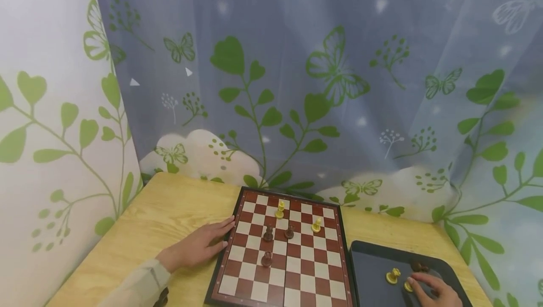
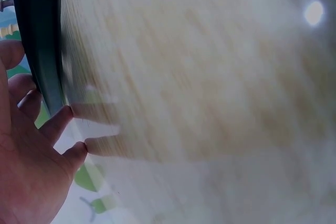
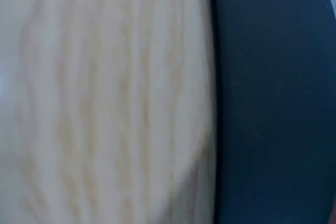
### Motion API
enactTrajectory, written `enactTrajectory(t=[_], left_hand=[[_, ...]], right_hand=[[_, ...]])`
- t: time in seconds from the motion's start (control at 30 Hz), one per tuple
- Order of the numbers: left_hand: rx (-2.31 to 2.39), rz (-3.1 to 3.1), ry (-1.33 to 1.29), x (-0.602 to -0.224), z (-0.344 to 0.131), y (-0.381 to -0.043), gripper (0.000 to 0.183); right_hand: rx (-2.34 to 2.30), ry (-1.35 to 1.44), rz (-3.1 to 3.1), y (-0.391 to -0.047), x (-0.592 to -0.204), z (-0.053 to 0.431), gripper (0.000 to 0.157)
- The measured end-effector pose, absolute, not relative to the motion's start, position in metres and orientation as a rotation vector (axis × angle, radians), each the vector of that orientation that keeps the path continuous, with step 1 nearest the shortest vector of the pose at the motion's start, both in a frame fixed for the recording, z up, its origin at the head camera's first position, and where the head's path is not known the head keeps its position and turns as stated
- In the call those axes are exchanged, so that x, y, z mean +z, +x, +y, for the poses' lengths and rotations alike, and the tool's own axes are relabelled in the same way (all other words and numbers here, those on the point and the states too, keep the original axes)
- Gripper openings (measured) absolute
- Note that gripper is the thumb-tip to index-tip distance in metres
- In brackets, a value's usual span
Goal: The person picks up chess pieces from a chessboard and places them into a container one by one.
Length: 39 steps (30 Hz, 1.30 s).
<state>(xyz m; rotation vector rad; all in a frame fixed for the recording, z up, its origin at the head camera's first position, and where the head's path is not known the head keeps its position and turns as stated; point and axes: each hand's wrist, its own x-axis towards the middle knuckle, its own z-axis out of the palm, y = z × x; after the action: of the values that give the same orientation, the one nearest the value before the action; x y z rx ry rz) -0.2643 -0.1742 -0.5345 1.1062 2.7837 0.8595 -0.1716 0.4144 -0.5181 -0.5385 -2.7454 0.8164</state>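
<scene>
Biggest first: bluish backdrop [image 1: 271, 24] w/ green leaves & butterflies, behind everything. Then the wood table [image 1: 182, 203]. On it, the chessboard [image 1: 313, 267], approx. mid-table, & just beside its R edge the dark tray [image 1: 370, 260]. My L hand [image 1: 197, 245] has fingers spread, fingertips at the board's L rim. My R hand [image 1: 439, 292], over the tray, is pinching a yellow piece [image 1: 408, 287] btwn thumb & fingers; can't tell if it's lifted off the tray floor. Small stuff: another yellow piece [image 1: 393, 276] stands in the tray nr my fingertips, w/ a brown piece [image 1: 419, 267] partly hidden behind my R hand. Board has 5 pcs., all upright: 2 yellow towards the far side, 3 brown nearer the middle.
</scene>
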Motion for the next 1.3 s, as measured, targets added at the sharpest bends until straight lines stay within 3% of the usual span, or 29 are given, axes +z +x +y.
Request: enactTrajectory(t=[0.17, 0.5, 0.93, 1.3], left_hand=[[0.85, 2.787, 1.127, -0.535, -0.176, -0.265, 0.057], [0.833, 2.801, 1.13, -0.531, -0.176, -0.269, 0.057], [0.902, 2.769, 1.118, -0.529, -0.173, -0.266, 0.057], [0.891, 2.76, 1.098, -0.536, -0.17, -0.264, 0.057]], right_hand=[[0.799, -0.454, -2.806, -0.171, -0.511, 0.412, 0.03], [0.658, 0.102, -2.684, -0.168, -0.491, 0.375, 0.014], [0.847, 0.382, -2.673, -0.198, -0.441, 0.294, 0.017], [1.024, 0.465, -2.792, -0.228, -0.444, 0.269, 0.019]])
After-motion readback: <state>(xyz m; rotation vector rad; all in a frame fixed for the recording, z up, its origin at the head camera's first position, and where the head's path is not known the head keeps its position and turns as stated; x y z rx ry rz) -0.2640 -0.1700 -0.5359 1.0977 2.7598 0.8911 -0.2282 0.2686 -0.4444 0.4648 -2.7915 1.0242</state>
